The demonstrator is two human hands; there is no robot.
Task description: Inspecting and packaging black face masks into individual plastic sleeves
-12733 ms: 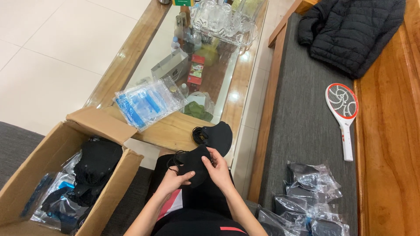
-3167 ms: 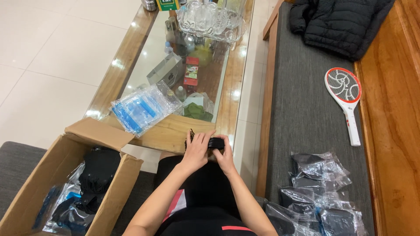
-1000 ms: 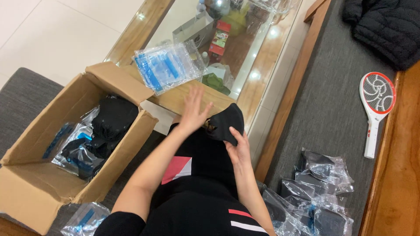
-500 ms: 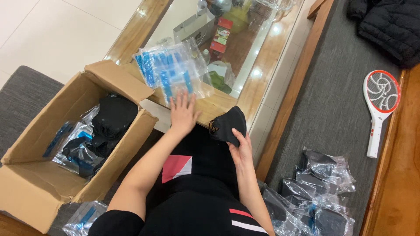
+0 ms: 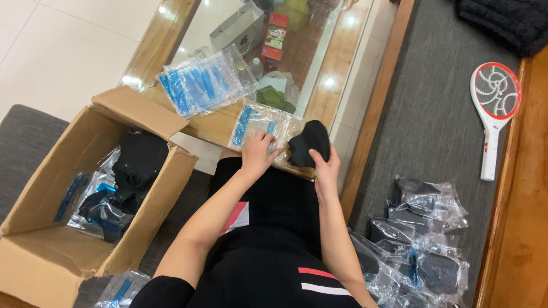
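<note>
The left hand (image 5: pixel 258 153) lies flat on a clear plastic bag (image 5: pixel 256 122) with blue strips at the near edge of the worktop (image 5: pixel 334 85), fingers spread and pressing on it. Just right of the bag, the right hand (image 5: pixel 326 169) has its fingers clenched around a folded black cloth (image 5: pixel 308 142). A stack of similar bags (image 5: pixel 200 85) lies beyond the bag, an open cardboard box (image 5: pixel 51 228) to its left.

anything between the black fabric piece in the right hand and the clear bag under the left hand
Nothing visible. The folded black fabric piece in the right hand sits right beside the clear bag, which the left hand presses on the table edge.
</note>
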